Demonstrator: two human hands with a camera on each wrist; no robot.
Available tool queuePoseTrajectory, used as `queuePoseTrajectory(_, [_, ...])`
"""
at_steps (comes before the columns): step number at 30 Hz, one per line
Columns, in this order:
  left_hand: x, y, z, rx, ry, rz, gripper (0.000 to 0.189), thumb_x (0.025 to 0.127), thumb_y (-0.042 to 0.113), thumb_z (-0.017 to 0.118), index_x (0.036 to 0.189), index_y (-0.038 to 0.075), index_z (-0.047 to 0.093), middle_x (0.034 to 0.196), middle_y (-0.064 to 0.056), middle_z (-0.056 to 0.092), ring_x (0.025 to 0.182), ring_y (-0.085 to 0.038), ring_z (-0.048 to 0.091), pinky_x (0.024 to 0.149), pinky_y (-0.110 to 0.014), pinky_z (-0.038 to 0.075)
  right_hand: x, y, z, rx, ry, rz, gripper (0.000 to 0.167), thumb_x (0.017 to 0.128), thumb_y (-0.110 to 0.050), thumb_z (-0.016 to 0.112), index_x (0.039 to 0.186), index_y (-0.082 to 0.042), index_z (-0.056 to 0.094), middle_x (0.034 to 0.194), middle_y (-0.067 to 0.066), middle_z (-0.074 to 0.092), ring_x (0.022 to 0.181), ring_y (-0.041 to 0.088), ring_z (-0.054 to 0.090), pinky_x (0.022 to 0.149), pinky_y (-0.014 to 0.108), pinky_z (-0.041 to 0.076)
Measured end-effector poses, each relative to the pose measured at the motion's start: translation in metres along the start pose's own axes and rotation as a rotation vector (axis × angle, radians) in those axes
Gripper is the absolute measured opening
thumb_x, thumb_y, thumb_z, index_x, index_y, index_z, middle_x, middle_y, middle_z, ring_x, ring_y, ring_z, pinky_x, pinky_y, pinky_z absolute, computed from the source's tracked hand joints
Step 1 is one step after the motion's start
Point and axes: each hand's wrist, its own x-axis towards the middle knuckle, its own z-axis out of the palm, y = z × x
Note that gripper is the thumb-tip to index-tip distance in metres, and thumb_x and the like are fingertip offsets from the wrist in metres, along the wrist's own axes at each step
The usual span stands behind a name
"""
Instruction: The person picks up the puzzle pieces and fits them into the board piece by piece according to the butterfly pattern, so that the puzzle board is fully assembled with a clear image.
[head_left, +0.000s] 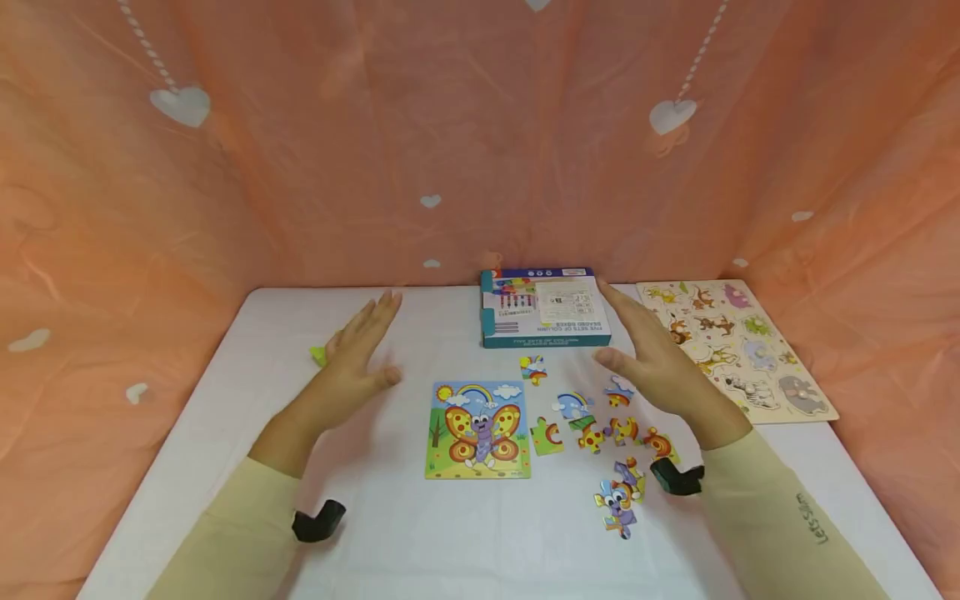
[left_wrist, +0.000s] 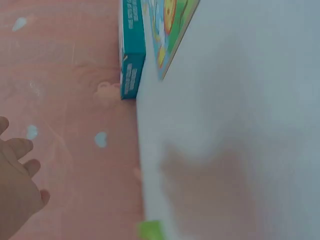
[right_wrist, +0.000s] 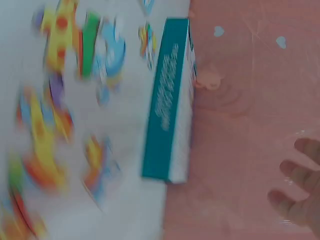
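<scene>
Both hands are raised over the white table, palms facing each other, fingers extended and nothing held. My left hand [head_left: 356,367] is left of a square butterfly picture board [head_left: 477,429] that lies flat on the table. A small green piece [head_left: 318,356] shows partly behind that hand. My right hand [head_left: 660,362] is above the right side, near loose butterfly puzzle pieces [head_left: 622,429] spread between the board and the right forearm. Among them are a green piece [head_left: 547,437] beside the board and a face piece [head_left: 617,498] lower down. In the right wrist view the pieces look blurred.
A teal and white box [head_left: 546,310] lies at the back of the table. Right of it is a wooden animal peg board [head_left: 731,350], partly behind the right hand. An orange-pink curtain [head_left: 420,142] with heart prints encloses the back and sides.
</scene>
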Motion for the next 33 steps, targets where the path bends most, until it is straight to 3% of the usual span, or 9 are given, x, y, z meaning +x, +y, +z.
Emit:
queuePoseTrajectory(4, [-0.008,-0.011,0.021,-0.261,0.033,0.007,0.123,0.088,0.096,0.038,0.177,0.015,0.015,0.18,-0.016,0.014,0.163,-0.045,0.005,0.114,-0.085,-0.007,0.002,0.016,0.029,0.276,0.05,-0.023,0.1,0.103,-0.076,0.05,0.175,-0.011,0.024,0.174,0.021,0.029,0.157,0.048,0.025,0.12,0.075,0.018])
queuePoseTrajectory(10, [-0.021,-0.03,0.051,-0.598,0.015,-0.018,0.099,0.106,0.076,0.041,0.177,0.014,0.011,0.181,-0.016,0.012,0.162,-0.05,0.007,0.12,-0.079,-0.007,0.007,0.031,0.066,0.519,0.008,0.044,0.094,0.108,-0.069,0.05,0.173,-0.006,0.022,0.166,0.03,0.036,0.15,0.053,0.032,0.117,0.074,0.025])
queuePoseTrajectory(13, [-0.027,-0.038,0.064,-0.671,-0.003,-0.071,0.087,0.112,0.067,0.038,0.177,0.016,0.011,0.18,-0.016,0.015,0.162,-0.05,0.012,0.117,-0.079,-0.012,0.01,0.039,0.079,0.603,-0.007,0.097,0.094,0.108,-0.067,0.052,0.171,-0.003,0.024,0.164,0.032,0.038,0.15,0.054,0.034,0.119,0.075,0.025])
queuePoseTrajectory(16, [-0.029,-0.048,0.075,-0.6,-0.019,-0.092,0.082,0.114,0.059,0.042,0.176,0.012,0.017,0.176,-0.02,0.025,0.163,-0.045,0.015,0.121,-0.077,-0.007,0.009,0.046,0.09,0.618,-0.001,0.141,0.089,0.109,-0.063,0.056,0.168,-0.001,0.031,0.162,0.03,0.043,0.149,0.051,0.039,0.121,0.071,0.027])
queuePoseTrajectory(18, [-0.029,-0.053,0.078,-0.518,-0.029,-0.082,0.08,0.115,0.051,0.048,0.175,0.007,0.02,0.173,-0.021,0.032,0.163,-0.041,0.017,0.124,-0.073,0.003,0.009,0.05,0.096,0.573,0.008,0.164,0.08,0.11,-0.054,0.06,0.166,-0.001,0.038,0.16,0.026,0.048,0.146,0.047,0.044,0.12,0.069,0.031])
queuePoseTrajectory(21, [-0.029,-0.055,0.08,-0.454,-0.054,-0.086,0.087,0.11,0.05,0.061,0.174,0.006,0.023,0.171,-0.018,0.038,0.163,-0.039,0.017,0.127,-0.068,0.009,0.008,0.054,0.104,0.481,0.002,0.212,0.066,0.11,-0.039,0.067,0.163,-0.005,0.046,0.158,0.019,0.053,0.142,0.04,0.05,0.116,0.064,0.04])
queuePoseTrajectory(25, [-0.027,-0.05,0.08,-0.323,-0.114,-0.159,0.098,0.099,0.051,0.078,0.173,0.01,0.029,0.173,-0.01,0.038,0.163,-0.039,0.018,0.126,-0.071,0.011,0.01,0.06,0.109,0.397,-0.03,0.299,0.069,0.105,-0.033,0.076,0.163,-0.008,0.049,0.158,0.015,0.054,0.132,0.034,0.055,0.108,0.055,0.047])
queuePoseTrajectory(29, [-0.026,-0.043,0.08,-0.155,-0.17,-0.238,0.103,0.088,0.048,0.089,0.171,0.015,0.039,0.175,-0.013,0.034,0.159,-0.048,0.022,0.121,-0.077,0.019,0.012,0.063,0.114,0.249,-0.093,0.318,0.079,0.105,-0.038,0.076,0.168,-0.006,0.041,0.168,0.015,0.043,0.143,0.036,0.045,0.116,0.057,0.039])
queuePoseTrajectory(33, [-0.028,-0.04,0.081,-0.091,-0.213,-0.286,0.116,0.077,0.056,0.095,0.172,0.022,0.038,0.177,-0.015,0.027,0.156,-0.055,0.02,0.118,-0.079,0.024,0.014,0.058,0.122,0.021,-0.151,0.27,0.081,0.107,-0.038,0.071,0.171,-0.004,0.034,0.174,0.018,0.029,0.152,0.041,0.029,0.122,0.062,0.03])
